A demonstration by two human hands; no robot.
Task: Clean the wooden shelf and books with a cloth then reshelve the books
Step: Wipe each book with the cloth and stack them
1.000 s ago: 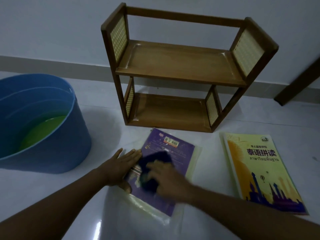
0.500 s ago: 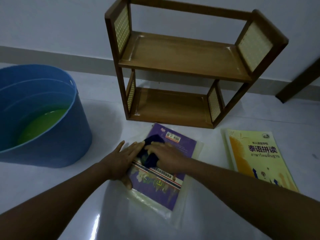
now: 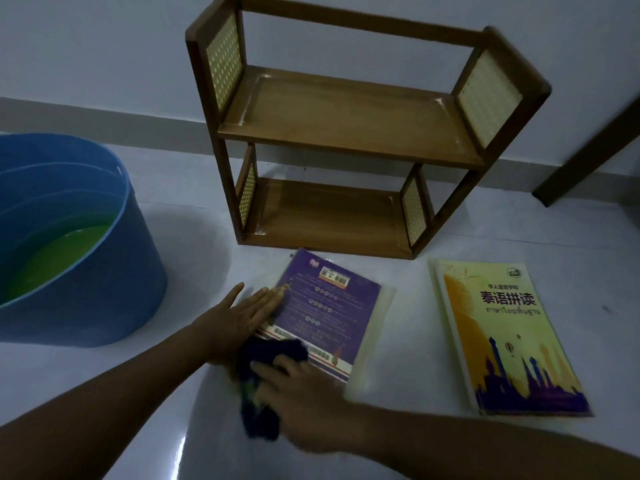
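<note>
Two books lying on floor before wooden shelf [image 3: 349,133], both tiers bare; you are wiping purple book [image 3: 325,306]; left hand [image 3: 239,317] lying flat, fingers straight, pinning its left edge; right hand [image 3: 298,393] curling over dark cloth [image 3: 263,382] at near corner; keep pinning hand firm, wipe lightly so cover is not creasing; yellow book [image 3: 509,334] waiting at right, apart

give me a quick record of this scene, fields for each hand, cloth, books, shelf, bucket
left hand: flat, pressing purple book's left edge
right hand: holds dark cloth
dark cloth: at purple book's near corner
purple book: flat on floor
yellow book: flat, right of purple book
wooden shelf: upright, no books
blue bucket: left, green liquid inside
</note>
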